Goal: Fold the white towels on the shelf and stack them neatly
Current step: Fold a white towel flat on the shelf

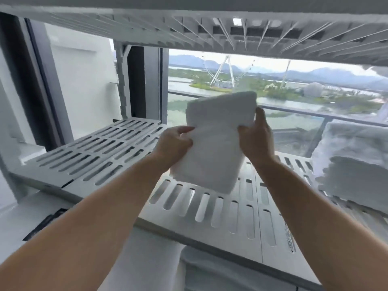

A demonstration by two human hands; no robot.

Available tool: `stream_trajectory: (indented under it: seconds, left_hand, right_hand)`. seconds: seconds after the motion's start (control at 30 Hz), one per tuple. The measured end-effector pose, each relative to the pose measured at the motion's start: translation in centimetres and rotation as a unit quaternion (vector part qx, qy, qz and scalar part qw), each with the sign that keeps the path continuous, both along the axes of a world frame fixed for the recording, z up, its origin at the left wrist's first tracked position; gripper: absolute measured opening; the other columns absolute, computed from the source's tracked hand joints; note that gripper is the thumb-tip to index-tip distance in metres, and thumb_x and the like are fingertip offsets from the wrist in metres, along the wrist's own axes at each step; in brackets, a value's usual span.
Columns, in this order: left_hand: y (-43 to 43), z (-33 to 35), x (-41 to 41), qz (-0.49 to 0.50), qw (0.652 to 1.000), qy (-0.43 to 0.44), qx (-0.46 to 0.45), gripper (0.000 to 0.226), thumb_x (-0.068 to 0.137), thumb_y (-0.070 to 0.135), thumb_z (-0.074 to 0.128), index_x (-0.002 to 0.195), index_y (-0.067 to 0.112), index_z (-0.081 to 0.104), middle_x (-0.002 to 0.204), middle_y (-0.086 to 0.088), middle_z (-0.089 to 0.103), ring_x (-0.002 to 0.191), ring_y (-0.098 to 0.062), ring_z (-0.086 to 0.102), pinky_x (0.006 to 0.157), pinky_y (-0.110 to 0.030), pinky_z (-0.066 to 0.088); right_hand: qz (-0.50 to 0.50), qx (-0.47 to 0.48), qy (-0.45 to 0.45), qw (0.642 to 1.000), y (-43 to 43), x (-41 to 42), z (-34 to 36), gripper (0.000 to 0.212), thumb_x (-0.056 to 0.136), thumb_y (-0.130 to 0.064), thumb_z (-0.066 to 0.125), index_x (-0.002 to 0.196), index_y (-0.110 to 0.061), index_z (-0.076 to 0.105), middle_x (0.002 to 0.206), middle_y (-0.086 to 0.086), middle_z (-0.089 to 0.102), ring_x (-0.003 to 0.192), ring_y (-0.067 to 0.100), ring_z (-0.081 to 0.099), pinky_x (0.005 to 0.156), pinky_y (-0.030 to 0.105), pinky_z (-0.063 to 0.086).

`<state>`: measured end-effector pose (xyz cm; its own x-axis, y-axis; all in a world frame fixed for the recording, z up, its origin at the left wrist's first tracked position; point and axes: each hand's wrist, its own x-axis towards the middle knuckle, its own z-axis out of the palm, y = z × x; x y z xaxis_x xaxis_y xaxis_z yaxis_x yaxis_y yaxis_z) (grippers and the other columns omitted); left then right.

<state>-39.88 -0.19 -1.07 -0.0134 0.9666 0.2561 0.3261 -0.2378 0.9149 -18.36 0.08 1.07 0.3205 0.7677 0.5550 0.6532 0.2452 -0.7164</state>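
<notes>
Both hands grip one folded white towel [214, 141] above the slotted shelf [231, 213]: left hand [174, 143] pinches its left edge, right hand [255, 136] its right. Plenty of bare shelf on the left, the towel stack [352, 164] crowds the right, upper shelf [210, 28] close overhead
</notes>
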Motion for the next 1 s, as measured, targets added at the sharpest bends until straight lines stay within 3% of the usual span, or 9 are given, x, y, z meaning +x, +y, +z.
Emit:
stream_trajectory:
  seconds: [0.13,0.3,0.4,0.47,0.53,0.63,0.73,0.87,1.0]
  left_hand:
    - [1.0,-1.6,-1.2,0.01,0.946,0.306,-0.109,0.039,0.076,0.026,0.058,0.112,0.028,0.075,0.109,0.001,0.07,0.095,-0.019,0.062,0.084,-0.031,0.052]
    - [2.3,-2.1,-0.8,0.168,0.825,0.537,0.055,0.038,0.089,0.016,0.053,0.122,0.029,0.066,0.12,-0.008,0.058,0.11,-0.03,0.056,0.093,-0.043,0.047]
    - [2.3,-2.0,1.8,0.16,0.834,0.514,0.121,0.033,0.094,0.035,0.052,0.12,0.02,0.066,0.117,-0.009,0.059,0.107,-0.029,0.056,0.09,-0.044,0.049]
    - [1.9,-2.4,4.4,0.078,0.886,0.456,0.02,0.062,0.088,0.065,0.049,0.126,0.016,0.06,0.117,-0.009,0.06,0.103,-0.027,0.059,0.085,-0.043,0.052]
    - [1.2,-3.3,7.1,0.01,0.868,0.486,-0.097,0.092,0.075,0.083,0.047,0.14,0.018,0.045,0.133,-0.012,0.052,0.114,-0.031,0.055,0.09,-0.046,0.048]
    - [1.3,-5.6,8.9,0.028,0.806,0.578,-0.122,0.08,0.087,0.066,0.047,0.153,0.029,0.02,0.157,-0.017,0.022,0.138,-0.042,0.033,0.107,-0.065,0.029]
    - [2.3,-7.4,8.5,0.052,0.787,0.611,-0.071,0.061,0.099,0.044,0.042,0.154,0.038,0.017,0.16,-0.014,0.019,0.142,-0.043,0.027,0.11,-0.067,0.024]
    - [3.5,-7.8,7.0,0.056,0.802,0.595,0.02,0.034,0.098,0.025,0.042,0.132,0.029,0.045,0.135,-0.008,0.049,0.118,-0.036,0.053,0.085,-0.047,0.046]
    - [4.3,-6.0,4.6,0.053,0.853,0.516,0.055,0.012,0.098,0.016,0.041,0.094,0.028,0.041,0.103,-0.007,0.065,0.082,-0.03,0.056,0.065,-0.038,0.038]
  right_hand:
    - [0.118,-0.307,0.124,0.936,-1.0,-0.2,-6.1,0.018,0.082,-0.007,0.062,0.1,-0.004,0.064,0.069,0.008,0.064,0.05,0.023,0.064,0.042,0.03,0.05]
    - [0.166,-0.301,0.091,0.935,0.0,-0.5,-7.3,0.038,0.096,-0.036,0.051,0.085,-0.004,0.07,0.066,0.009,0.073,0.047,0.025,0.065,0.039,0.022,0.037]
    - [0.046,-0.171,-0.024,0.984,1.6,1.5,-7.7,0.034,0.091,-0.025,0.043,0.078,-0.011,0.071,0.068,0.003,0.072,0.064,0.028,0.07,0.056,0.033,0.048]
    - [-0.045,-0.121,-0.152,0.98,2.7,3.5,-8.3,0.03,0.086,-0.014,0.047,0.109,-0.017,0.068,0.098,0.006,0.07,0.097,0.031,0.066,0.074,0.037,0.049]
    - [-0.019,-0.152,-0.22,0.963,4.4,4.8,-9.1,0.062,0.084,-0.005,0.05,0.143,-0.022,0.044,0.128,0.012,0.054,0.121,0.034,0.05,0.094,0.042,0.046]
    - [0.045,-0.176,-0.276,0.944,7.0,5.0,-10.2,0.085,0.084,-0.009,0.058,0.155,-0.034,0.02,0.147,0.011,0.033,0.131,0.035,0.035,0.11,0.043,0.036]
    - [0.061,-0.144,-0.277,0.948,9.7,4.7,-10.9,0.06,0.089,-0.017,0.055,0.144,-0.037,0.042,0.15,0.011,0.034,0.133,0.035,0.033,0.11,0.042,0.036]
    - [0.088,-0.081,-0.226,0.967,10.7,4.8,-10.8,0.034,0.086,-0.017,0.053,0.118,-0.022,0.064,0.144,0.01,0.048,0.132,0.035,0.038,0.11,0.042,0.036]
    - [0.109,0.022,-0.173,0.979,9.1,4.9,-9.9,0.021,0.093,-0.022,0.056,0.104,-0.007,0.065,0.119,0.013,0.064,0.117,0.036,0.054,0.096,0.046,0.045]
